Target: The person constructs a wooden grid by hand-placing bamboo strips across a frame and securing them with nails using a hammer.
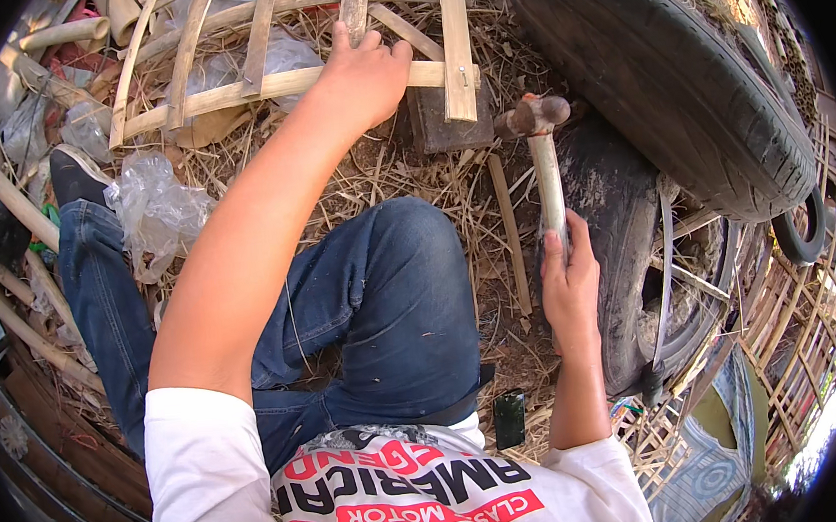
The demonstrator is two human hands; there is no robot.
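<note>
My left hand is closed around a bamboo slat, where it meets the long lower rail of a bamboo lattice frame. Several slats cross the two rails, and the end slat has a small nail head where it overlaps the lower rail. Beneath that corner sits a dark, flat-topped block, its material unclear. My right hand grips a hammer by its pale wooden handle. The rusty hammer head is raised beside the block, apart from the frame.
Worn tyres, one leaning and one lower, stand at the right. A dark phone lies near my hip. Crumpled clear plastic rests by my left leg. Straw covers the ground; bamboo poles lie far left, lattice pieces right.
</note>
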